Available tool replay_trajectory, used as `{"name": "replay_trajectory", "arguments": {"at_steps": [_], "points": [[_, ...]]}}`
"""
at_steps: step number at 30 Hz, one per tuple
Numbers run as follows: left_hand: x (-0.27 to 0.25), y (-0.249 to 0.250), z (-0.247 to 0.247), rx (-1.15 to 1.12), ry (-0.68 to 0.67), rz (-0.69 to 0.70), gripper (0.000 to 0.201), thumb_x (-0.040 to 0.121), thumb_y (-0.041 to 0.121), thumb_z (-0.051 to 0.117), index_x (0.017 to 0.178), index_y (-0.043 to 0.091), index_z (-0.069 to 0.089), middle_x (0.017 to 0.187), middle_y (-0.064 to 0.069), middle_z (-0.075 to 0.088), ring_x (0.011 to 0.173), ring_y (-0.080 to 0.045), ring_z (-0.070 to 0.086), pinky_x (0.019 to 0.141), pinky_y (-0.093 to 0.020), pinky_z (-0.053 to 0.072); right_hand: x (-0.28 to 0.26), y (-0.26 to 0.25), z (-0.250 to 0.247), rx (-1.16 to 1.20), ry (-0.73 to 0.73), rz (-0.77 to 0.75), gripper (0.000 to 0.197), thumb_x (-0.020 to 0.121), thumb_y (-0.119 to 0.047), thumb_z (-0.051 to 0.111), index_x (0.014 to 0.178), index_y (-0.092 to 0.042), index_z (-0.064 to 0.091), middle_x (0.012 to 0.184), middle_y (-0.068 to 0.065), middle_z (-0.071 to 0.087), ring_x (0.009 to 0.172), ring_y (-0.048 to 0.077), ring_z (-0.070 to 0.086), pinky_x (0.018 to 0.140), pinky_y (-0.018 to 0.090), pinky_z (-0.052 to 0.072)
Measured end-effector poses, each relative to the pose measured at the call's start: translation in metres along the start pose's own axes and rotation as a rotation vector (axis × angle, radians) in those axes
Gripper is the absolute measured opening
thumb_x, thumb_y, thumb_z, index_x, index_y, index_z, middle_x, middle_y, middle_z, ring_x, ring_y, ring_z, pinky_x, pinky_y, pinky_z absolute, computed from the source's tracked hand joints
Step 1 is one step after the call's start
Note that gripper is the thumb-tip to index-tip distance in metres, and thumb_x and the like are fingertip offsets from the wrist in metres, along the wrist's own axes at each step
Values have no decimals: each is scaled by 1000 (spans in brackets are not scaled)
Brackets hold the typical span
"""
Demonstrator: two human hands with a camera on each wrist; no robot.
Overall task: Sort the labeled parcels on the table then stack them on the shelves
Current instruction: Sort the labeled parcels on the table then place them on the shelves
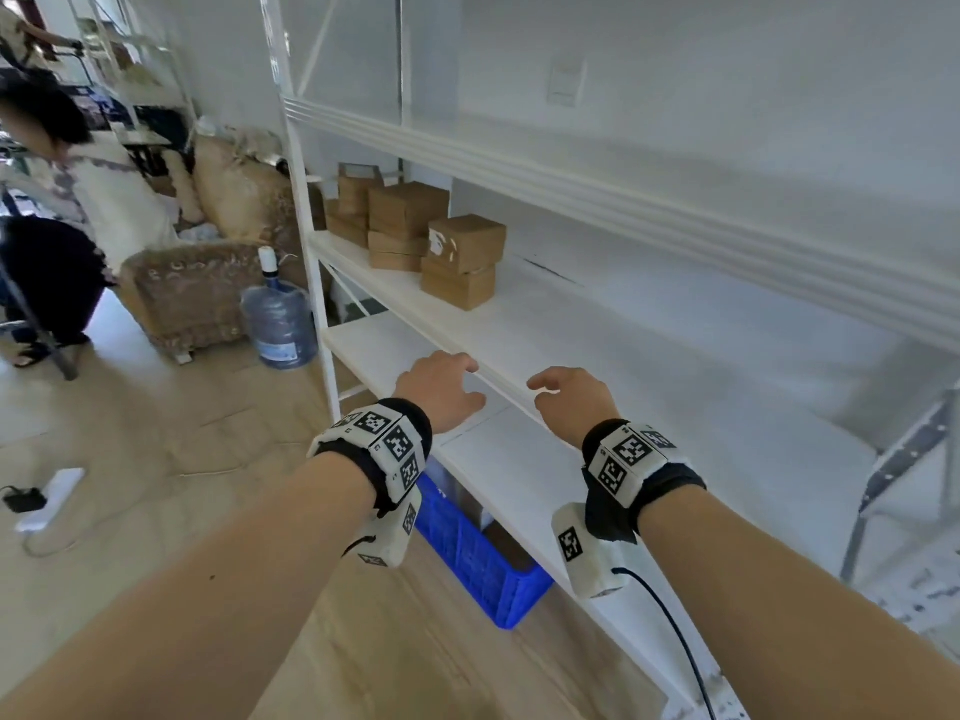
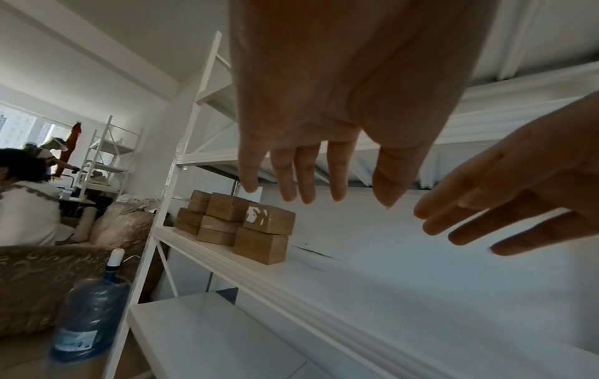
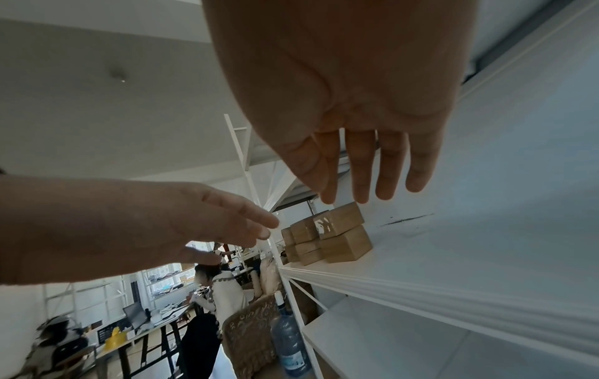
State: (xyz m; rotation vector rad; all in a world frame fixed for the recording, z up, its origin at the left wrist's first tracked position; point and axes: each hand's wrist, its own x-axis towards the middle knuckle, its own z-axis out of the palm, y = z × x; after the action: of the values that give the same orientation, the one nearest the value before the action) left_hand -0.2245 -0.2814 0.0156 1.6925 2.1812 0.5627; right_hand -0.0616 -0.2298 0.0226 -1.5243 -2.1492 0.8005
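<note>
Several brown cardboard parcels (image 1: pixel 415 231) (image 2: pixel 239 223) (image 3: pixel 327 236) stand stacked at the left end of the white middle shelf (image 1: pixel 597 335). The nearest stack has a parcel with a torn white label (image 1: pixel 465 244) on top. Both hands hover at the shelf's front edge, well to the right of the parcels and apart from them. My left hand (image 1: pixel 441 387) (image 2: pixel 311 164) has straight spread fingers and holds nothing. My right hand (image 1: pixel 566 397) (image 3: pixel 372 166) is likewise empty, fingers extended.
A blue plastic crate (image 1: pixel 478 558) sits on the floor under the lowest shelf. A water jug (image 1: pixel 278 324) and a patterned armchair (image 1: pixel 192 293) stand left of the rack. A person (image 1: pixel 67 200) sits at far left. A power strip (image 1: pixel 49 498) lies on the floor.
</note>
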Motion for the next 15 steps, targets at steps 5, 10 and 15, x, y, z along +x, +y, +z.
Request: {"name": "replay_trajectory", "arguments": {"at_steps": [5,10,15], "points": [[49,-42,-16,-24,24,-19,49,91,32,58,137,19,46,140,-8,44,129,-26,41,108,-42,34,66,-21,30,6,-6,-7,36,90,-8,44,119,-20,63,132,3,55,118,21,53,83,19,36],[129,-78,-33,-15,65,-22,47,91,32,58,136,20,47,141,-7,43,130,-25,41,108,-41,34,148,-38,58,54,-20,1,37,90,-8,44,119,-21,62,132,4,56,116,22,54,84,22,40],[225,-93,-62,-44,44,2,49,92,30,58,138,17,45,144,-7,42,132,-25,40,109,-39,34,238,-50,59,47,7,47,36,90,-9,44,119,-21,63,130,4,57,116,22,54,88,24,42]]}}
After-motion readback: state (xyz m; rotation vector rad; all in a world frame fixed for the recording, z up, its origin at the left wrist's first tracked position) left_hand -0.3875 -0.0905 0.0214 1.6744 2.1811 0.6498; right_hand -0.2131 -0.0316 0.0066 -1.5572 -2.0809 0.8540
